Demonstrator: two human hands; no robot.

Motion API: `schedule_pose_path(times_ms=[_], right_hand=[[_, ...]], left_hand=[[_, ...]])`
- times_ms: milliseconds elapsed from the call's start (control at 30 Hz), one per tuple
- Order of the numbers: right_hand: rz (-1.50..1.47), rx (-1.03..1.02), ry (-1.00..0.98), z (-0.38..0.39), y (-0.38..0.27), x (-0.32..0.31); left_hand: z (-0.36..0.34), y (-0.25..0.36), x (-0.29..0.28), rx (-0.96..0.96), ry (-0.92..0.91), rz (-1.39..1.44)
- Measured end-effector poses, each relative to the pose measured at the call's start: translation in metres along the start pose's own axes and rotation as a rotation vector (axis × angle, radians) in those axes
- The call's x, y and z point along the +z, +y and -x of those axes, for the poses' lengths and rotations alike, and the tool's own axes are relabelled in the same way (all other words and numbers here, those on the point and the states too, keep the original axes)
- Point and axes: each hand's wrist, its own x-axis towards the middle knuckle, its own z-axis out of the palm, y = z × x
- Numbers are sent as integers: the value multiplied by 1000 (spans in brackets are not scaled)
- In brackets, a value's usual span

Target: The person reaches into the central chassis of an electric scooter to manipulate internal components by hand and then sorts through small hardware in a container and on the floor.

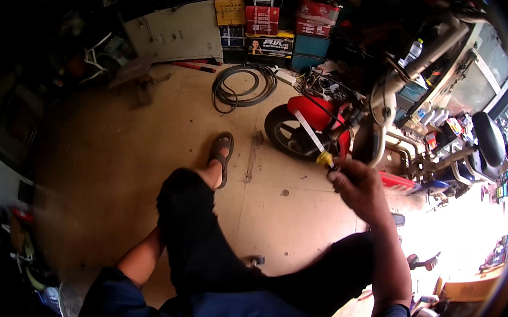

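Note:
My right hand (358,187) is closed round a screwdriver (310,130), raised in front of me. Its long bright shaft points up and to the left, and a yellow part of the handle shows beyond my fingers. Behind the shaft stands a two-wheeled bike with a red front fender (315,111) and a black front wheel (277,128); I cannot make out any contact between them. My left forearm (142,258) runs behind my bent left leg (189,224), which hides the left hand.
Coiled dark hose (216,86) lies on the tan floor (121,144), near red-handled long tools (194,67). Stacked boxes (262,20) and a pale panel (177,32) line the back. Tangled wires (322,84) sit behind the bike. An orange-brown box (472,288) is at the lower right.

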Motion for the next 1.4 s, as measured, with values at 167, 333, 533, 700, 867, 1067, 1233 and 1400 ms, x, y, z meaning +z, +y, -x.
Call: schedule_pose_path(times_ms=[167, 333, 533, 700, 867, 1067, 1233, 1400], right_hand=[[29, 13, -231, -72, 22, 48], [119, -81, -442, -136, 45, 64], [167, -1, -368, -175, 18, 27], [182, 111, -127, -189, -29, 23], [237, 249, 293, -176, -53, 54], [165, 460, 703, -143, -47, 135], [-32, 713, 1053, -140, -48, 227], [-91, 817, 1231, -138, -32, 301]], left_hand=[[-158, -40, 21, -70, -24, -113], [-232, -106, 38, -152, -158, -297], [-250, -150, -12, -87, -472, -540], [-278, -153, -164, -72, -543, -737], [-393, -92, -229, 242, -397, -953], [-534, -2, -203, 539, -278, -1210], [-609, 37, -165, 571, -288, -1333], [-671, 22, -147, 648, -342, -1382]])
